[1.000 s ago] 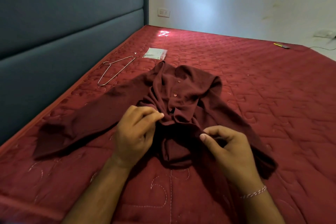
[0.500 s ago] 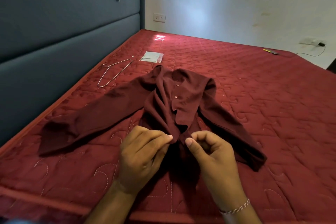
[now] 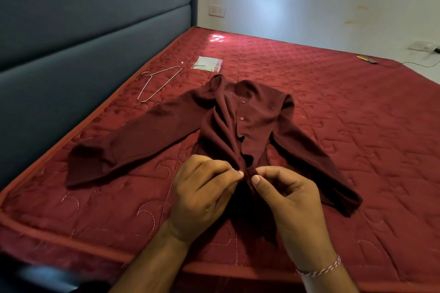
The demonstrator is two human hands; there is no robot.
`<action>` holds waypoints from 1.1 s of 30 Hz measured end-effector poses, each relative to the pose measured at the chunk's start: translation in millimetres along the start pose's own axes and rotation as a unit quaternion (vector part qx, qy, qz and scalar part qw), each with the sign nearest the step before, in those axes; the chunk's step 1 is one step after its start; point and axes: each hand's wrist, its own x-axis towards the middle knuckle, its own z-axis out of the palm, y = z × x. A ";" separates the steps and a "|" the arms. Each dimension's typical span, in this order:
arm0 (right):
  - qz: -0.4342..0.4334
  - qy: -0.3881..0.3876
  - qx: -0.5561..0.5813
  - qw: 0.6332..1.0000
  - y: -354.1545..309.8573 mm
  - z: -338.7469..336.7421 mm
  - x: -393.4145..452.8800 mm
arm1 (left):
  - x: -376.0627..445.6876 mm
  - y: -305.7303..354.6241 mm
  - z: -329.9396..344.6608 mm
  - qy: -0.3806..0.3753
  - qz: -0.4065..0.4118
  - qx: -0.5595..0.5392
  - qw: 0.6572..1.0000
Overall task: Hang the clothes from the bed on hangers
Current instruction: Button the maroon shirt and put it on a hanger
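A maroon long-sleeved shirt (image 3: 259, 112) lies front-up on the red quilted mattress (image 3: 357, 126), collar away from me, sleeves spread to both sides. Three small buttons show along its placket. My left hand (image 3: 202, 195) and my right hand (image 3: 290, 200) meet at the lower front of the shirt, each pinching the bunched fabric between thumb and fingers. A bare wire hanger (image 3: 158, 83) lies flat on the mattress, left of the collar and near the headboard.
A padded blue-grey headboard (image 3: 83, 31) runs along the left. A small clear plastic packet (image 3: 207, 64) lies beyond the shirt. A yellow-and-dark pen-like object (image 3: 367, 59) and a cable lie at the far right edge. White wall behind.
Both hands have come together at the shirt's front and drawn its lower part toward me, gathering the fabric. The view has pulled back and tilted a little.
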 end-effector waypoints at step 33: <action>-0.109 -0.209 -0.150 0.960 77.6 -41.4 44.0 | -17.0 -16.7 20.5 -0.285 -0.141 -0.163 0.934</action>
